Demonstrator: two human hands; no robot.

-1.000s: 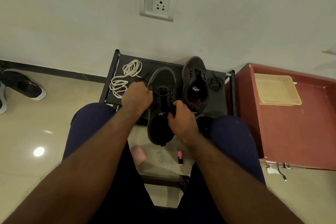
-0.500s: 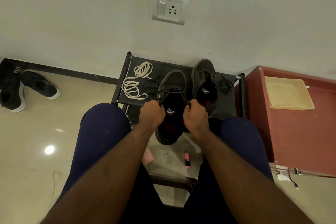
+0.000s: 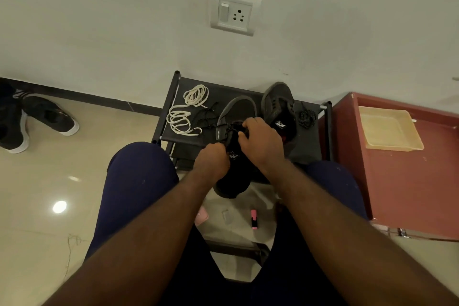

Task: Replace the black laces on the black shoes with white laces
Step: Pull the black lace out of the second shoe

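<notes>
My left grip (image 3: 213, 159) clasps the near black shoe (image 3: 239, 108) at its tongue. My right grip (image 3: 260, 138) pinches its black lace (image 3: 231, 128). White laces (image 3: 183, 113) lie just beside.

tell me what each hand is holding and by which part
Both hold the nearer black shoe. The left hand grips its side beside the tongue; the right hand curls at the laced top, seemingly pinching the black lace.

Nothing legible: white tongue logos on the near shoe (image 3: 242, 107) and far shoe (image 3: 278, 99) are too blurred.
</notes>
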